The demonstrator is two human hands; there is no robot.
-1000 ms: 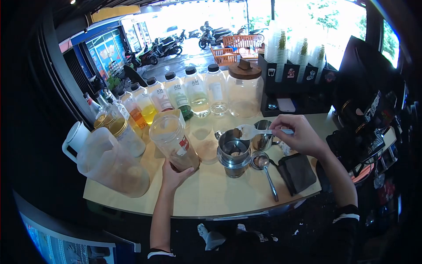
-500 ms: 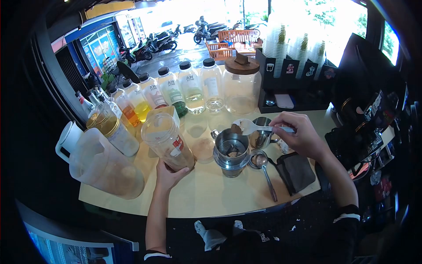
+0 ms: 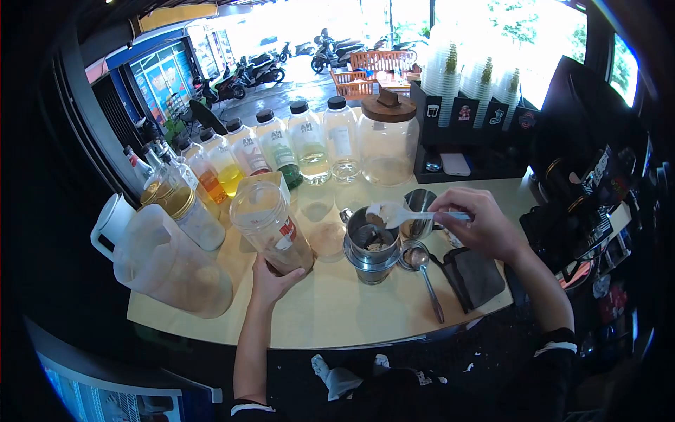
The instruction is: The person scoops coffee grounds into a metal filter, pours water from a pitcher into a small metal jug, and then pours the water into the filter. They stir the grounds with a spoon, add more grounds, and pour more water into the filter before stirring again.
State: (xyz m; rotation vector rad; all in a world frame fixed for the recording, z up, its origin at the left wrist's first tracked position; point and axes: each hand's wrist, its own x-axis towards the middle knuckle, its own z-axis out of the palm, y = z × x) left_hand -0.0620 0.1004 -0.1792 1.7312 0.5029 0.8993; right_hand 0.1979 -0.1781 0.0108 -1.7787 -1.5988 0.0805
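Note:
My left hand (image 3: 276, 281) is wrapped round the lower part of a clear plastic jar (image 3: 271, 228) with a red label and brown contents. Between the fingers of my right hand (image 3: 472, 221) is the handle of a white plastic spoon (image 3: 404, 214). Its bowl is tilted over the mouth of a metal drip filter (image 3: 371, 246), with some brown powder on it. Dark and light brown powder shows inside the filter, which stands on a cup. Just right of it, a metal spoon (image 3: 422, 267) rests on a small round dish.
A metal pitcher (image 3: 420, 204) stands behind my right hand. A dark folded cloth (image 3: 474, 279) lies at the table's right. Capped bottles (image 3: 309, 151) and a wooden-lidded jar (image 3: 387, 148) line the back. A large plastic pitcher (image 3: 169, 267) stands left.
The white spoon has moved slightly left and down over the filter, its bowl tipped more, and less powder shows on it. My left hand still holds the jar.

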